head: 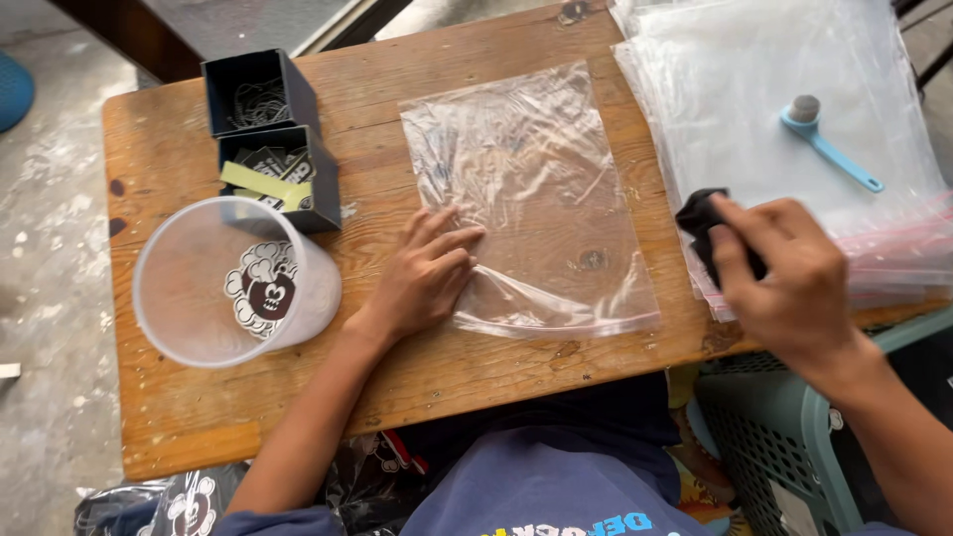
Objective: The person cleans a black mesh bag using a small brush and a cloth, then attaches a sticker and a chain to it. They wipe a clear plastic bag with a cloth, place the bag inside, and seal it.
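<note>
Right hand (789, 288) at worktop's right edge, fingers pinching black cloth (701, 213). Left hand (425, 273) flat, fingers spread, pinning clear bag (526, 189) mid-worktop. Bag likely light, limp, slippery; grip at edge.

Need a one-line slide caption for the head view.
Left hand presses a clear plastic bag flat on a wooden table; right hand grips a black cloth over stacked bags.

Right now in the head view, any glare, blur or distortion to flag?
Head view: soft daylight, faint shadows. Glare streaks on the clear plastic bag under the left hand and on the bag stack. Right hand, gripping a black cloth, is slightly motion-blurred. Table edges bow a little, wide-angle.
</note>
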